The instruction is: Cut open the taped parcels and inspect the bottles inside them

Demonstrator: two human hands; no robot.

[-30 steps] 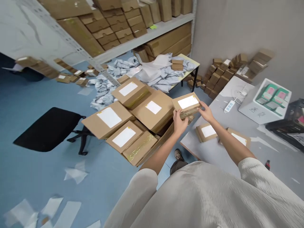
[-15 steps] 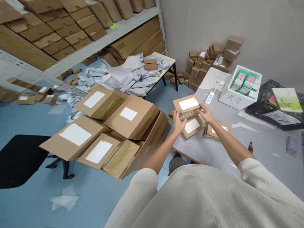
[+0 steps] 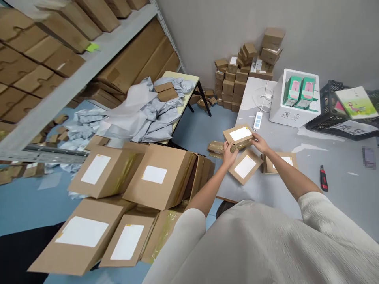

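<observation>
A small cardboard box (image 3: 226,135) with a white label is held at both ends, over the left edge of the grey table. My left hand (image 3: 229,155) grips its near left corner, and my right hand (image 3: 259,142) its right end. Beneath it on the table lies a second labelled cardboard box (image 3: 252,167), turned at an angle. Just right of that, partly behind my right forearm, is another labelled box (image 3: 291,156). A taped brown box (image 3: 215,147) shows beyond my left hand at the table's edge.
Large labelled cartons (image 3: 158,191) are stacked at left. A power strip (image 3: 257,120), white foam box (image 3: 293,114), black crate (image 3: 334,128) and red-black utility knife (image 3: 323,178) are on the grey table (image 3: 284,201). Small cartons (image 3: 228,86) pile against the wall. Metal shelving (image 3: 89,75) stands upper left.
The view has turned and moved closer to the carton stack. Both hands still hold the small box, which now sits slightly lower, close to the angled box.
</observation>
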